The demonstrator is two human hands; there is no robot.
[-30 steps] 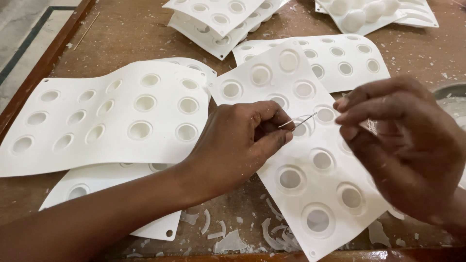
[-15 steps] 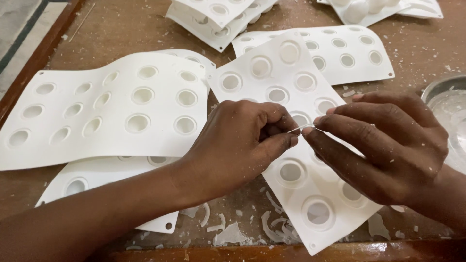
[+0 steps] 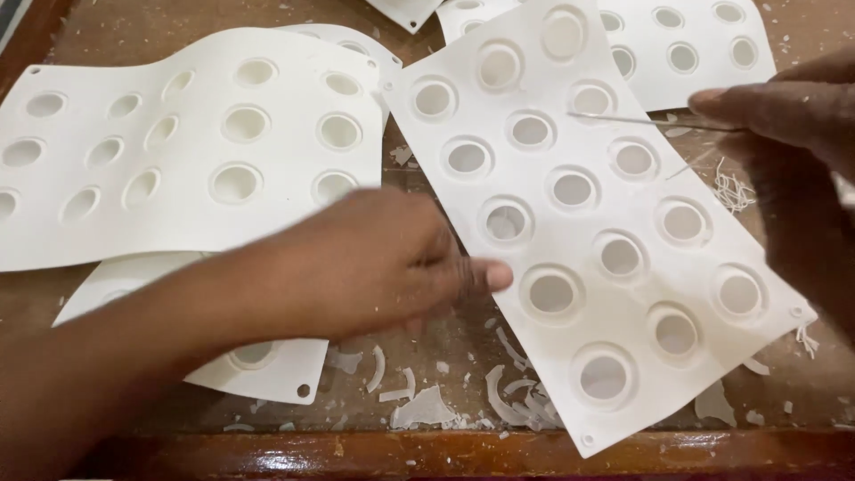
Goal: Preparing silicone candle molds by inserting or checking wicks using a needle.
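Parting now from their pinch, the left hand (image 3: 374,267) is sliding—fingers loosely curled, empty—to the white cavity mould sheet (image 3: 588,223) on the bench (image 3: 267,445), while the right hand (image 3: 793,134) is gripping a thin needle (image 3: 650,121)—above it.

White mould sheets (image 3: 614,223) crowding the table (image 3: 134,27), scraps (image 3: 427,405) near its front edge, perhaps loose.

Head view, steeply down, close over table (image 3: 267,450)

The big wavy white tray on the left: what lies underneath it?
Under the wavy tray another white tray pokes out at its lower edge, partly hidden by the left hand; the rest is covered.
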